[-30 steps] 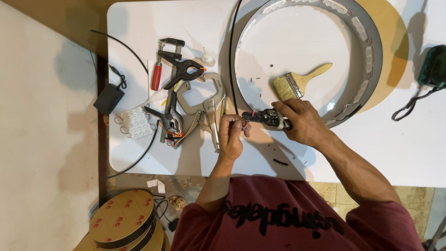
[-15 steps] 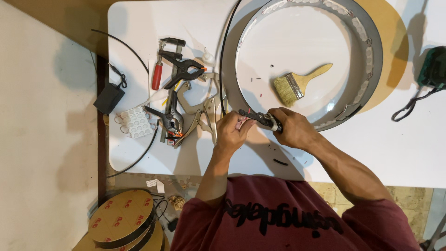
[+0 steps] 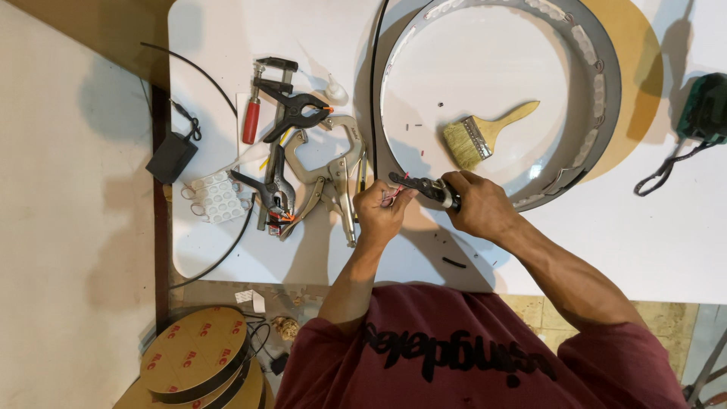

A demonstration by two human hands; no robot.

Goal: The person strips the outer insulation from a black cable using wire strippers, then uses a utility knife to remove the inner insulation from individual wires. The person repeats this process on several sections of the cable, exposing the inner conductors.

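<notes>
My right hand point(image 3: 481, 206) grips a black hand tool point(image 3: 424, 187) with a metal collar, its tip pointing left. My left hand point(image 3: 381, 214) pinches thin red wires point(image 3: 395, 195) right at that tip. Both hands hover over the white table point(image 3: 651, 242), at the lower left edge of a large grey ring point(image 3: 602, 91) lined with small white modules. A black strip point(image 3: 372, 91) runs along the ring's left side.
A paintbrush point(image 3: 488, 134) lies inside the ring. Left of my hands lie locking pliers point(image 3: 337, 178), spring clamps point(image 3: 291, 113), a red-handled clamp point(image 3: 252, 117), white modules point(image 3: 216, 198) and a black adapter point(image 3: 171, 157). Adhesive discs point(image 3: 197, 352) sit below the table. A green tool point(image 3: 704, 106) is at far right.
Both hands shifted slightly left along the ring's edge and came closer together. The tool now points at the wires held by my left hand.
</notes>
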